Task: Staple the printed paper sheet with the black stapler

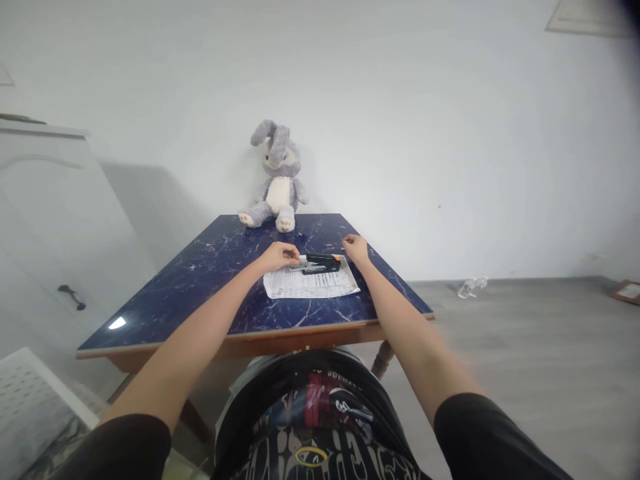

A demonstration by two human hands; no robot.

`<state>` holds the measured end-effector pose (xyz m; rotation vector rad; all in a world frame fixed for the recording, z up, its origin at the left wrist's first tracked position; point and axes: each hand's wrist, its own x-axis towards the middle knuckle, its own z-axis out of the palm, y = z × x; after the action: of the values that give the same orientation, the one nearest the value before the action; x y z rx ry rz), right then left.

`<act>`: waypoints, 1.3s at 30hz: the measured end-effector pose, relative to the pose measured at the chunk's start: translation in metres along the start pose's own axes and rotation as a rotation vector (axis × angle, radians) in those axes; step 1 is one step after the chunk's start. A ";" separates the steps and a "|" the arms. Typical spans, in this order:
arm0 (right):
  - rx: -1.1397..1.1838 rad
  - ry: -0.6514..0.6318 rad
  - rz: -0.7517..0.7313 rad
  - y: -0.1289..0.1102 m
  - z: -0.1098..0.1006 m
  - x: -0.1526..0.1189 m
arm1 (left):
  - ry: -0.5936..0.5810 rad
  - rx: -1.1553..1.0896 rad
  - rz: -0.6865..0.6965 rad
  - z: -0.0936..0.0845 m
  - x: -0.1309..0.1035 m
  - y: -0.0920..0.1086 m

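Note:
A black stapler [323,263] with an orange spot lies on a sheet of printed paper [315,287]. Its top and base are apart at the left end, with a silvery metal part [305,267] between them. Just left of that end is my left hand [281,255], fingers curled together over the paper's edge; whatever they pinch, if anything, is too small to make out. To the right of the stapler, apart from it, my right hand [357,249] is held with bent, closed fingertips, and I cannot see anything in them.
The paper rests on a blue marbled table [200,287] with a wooden edge. A grey plush rabbit [279,183] sits at its far end against the wall. On the left stand a white cabinet [45,220] and a white perforated basket [35,387]. A clear plastic item [470,287] lies on the floor.

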<state>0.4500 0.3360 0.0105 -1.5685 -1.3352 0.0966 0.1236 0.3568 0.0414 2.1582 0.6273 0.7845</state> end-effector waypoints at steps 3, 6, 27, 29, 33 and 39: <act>-0.002 -0.004 -0.003 -0.002 -0.001 -0.001 | 0.009 0.004 0.025 0.000 0.000 -0.001; -0.003 -0.009 -0.002 -0.003 -0.001 -0.001 | 0.021 0.058 0.046 -0.001 0.001 -0.002; 0.004 -0.020 -0.019 0.000 0.001 -0.001 | 0.010 0.163 0.108 0.007 0.004 -0.005; 0.001 -0.022 -0.020 0.000 0.001 -0.001 | 0.014 0.136 0.119 0.007 0.003 -0.004; -0.004 -0.026 -0.023 0.000 0.002 -0.001 | 0.019 0.134 0.150 0.008 0.001 -0.001; -0.006 -0.031 -0.030 -0.003 0.001 -0.003 | 0.025 0.157 0.104 0.008 0.001 -0.001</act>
<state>0.4461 0.3338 0.0112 -1.5574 -1.3836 0.0982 0.1296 0.3549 0.0368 2.3431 0.6109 0.8426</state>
